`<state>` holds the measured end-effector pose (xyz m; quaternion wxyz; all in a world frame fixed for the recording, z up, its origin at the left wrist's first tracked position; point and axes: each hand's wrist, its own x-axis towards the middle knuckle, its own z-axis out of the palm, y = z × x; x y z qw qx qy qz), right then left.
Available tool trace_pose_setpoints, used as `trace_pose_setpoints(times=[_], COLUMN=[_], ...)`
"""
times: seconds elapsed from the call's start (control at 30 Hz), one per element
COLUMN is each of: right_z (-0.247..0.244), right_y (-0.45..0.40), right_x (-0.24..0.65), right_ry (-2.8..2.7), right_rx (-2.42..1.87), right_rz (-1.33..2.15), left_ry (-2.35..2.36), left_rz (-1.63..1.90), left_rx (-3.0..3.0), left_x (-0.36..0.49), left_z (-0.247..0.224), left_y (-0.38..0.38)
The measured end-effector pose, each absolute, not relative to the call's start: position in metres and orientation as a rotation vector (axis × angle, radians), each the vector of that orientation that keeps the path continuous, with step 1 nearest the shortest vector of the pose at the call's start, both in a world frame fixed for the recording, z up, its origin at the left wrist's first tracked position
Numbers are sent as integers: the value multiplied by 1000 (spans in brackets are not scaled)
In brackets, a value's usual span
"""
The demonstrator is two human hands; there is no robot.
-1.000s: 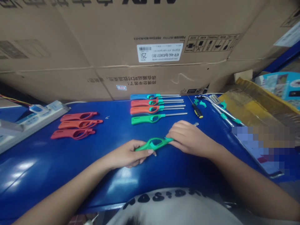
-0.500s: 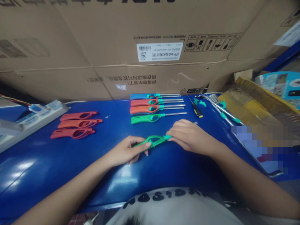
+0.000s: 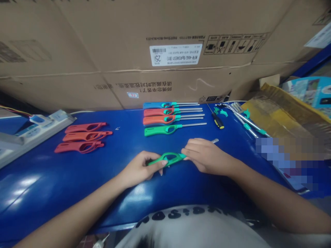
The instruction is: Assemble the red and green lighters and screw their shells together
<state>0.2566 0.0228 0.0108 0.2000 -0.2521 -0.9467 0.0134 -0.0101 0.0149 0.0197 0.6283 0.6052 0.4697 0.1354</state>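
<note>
The left hand [image 3: 141,168] curls around the grip of a green utility lighter [image 3: 168,159], while the right hand [image 3: 204,160] pinches its teal neck, a steel tip [image 3: 214,140] showing beyond those fingers, all over the blue tabletop [image 3: 77,179]. Straight ahead of the hands lie four assembled lighters [image 3: 170,117] side by side, with red lighter shells [image 3: 84,137] ahead to the left and a yellow-and-black screwdriver [image 3: 218,121] ahead to the right.
</note>
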Motion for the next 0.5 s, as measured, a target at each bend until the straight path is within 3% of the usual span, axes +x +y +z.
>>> trace_pose_setpoints(times=[0.33,0.5], right_z=[2,2], right_y=[19,19], right_x=[249,248], right_ry=[-2600,-2574], right_rx=[-639,-650], right_rz=[63,86], left_ry=[1013,1086], left_rz=[227,237], left_rx=[972,1187], left_x=[-14,-13], left_z=[20,27], left_y=[17,15])
